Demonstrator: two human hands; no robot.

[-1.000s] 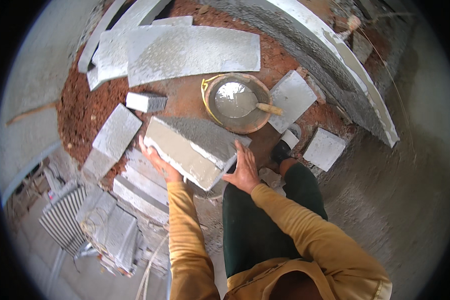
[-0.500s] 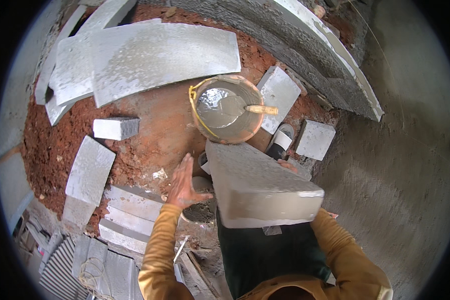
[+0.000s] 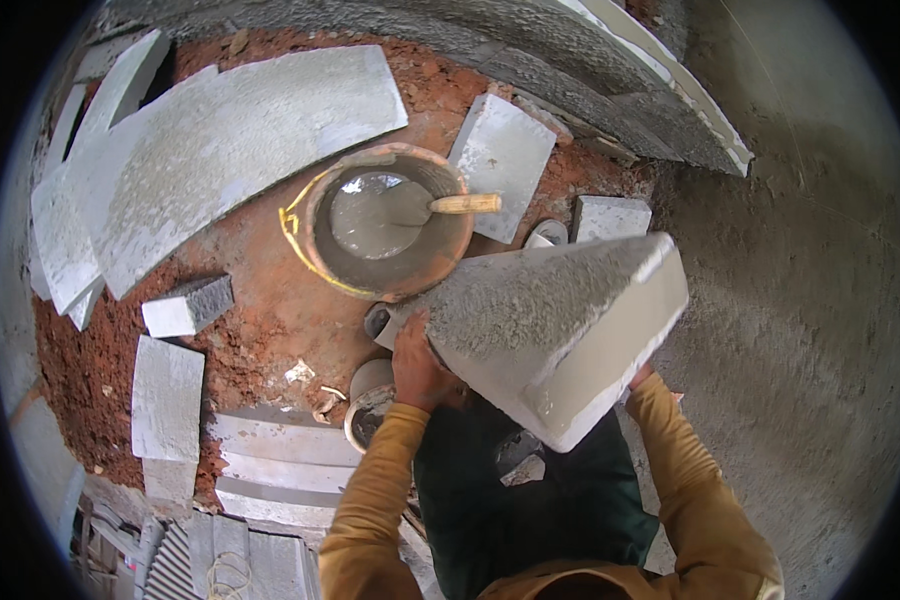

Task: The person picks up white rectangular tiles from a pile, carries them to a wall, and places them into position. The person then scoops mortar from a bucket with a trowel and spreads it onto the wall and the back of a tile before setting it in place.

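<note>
Both hands, the left hand (image 3: 420,365) and right hand (image 3: 638,376), are gripping a big grey block (image 3: 560,330), fingers closed on it. It is lifted, not yet set down beside the mortar bucket (image 3: 390,225).

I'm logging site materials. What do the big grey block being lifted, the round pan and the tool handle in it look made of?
The big grey block looks like lightweight concrete: matte, with one mortar-rough face and smooth pale sides. The round pan seems mortar-crusted metal, though that is uncertain, holding wet grey slurry. The tool handle looks like bare tan wood.
</note>
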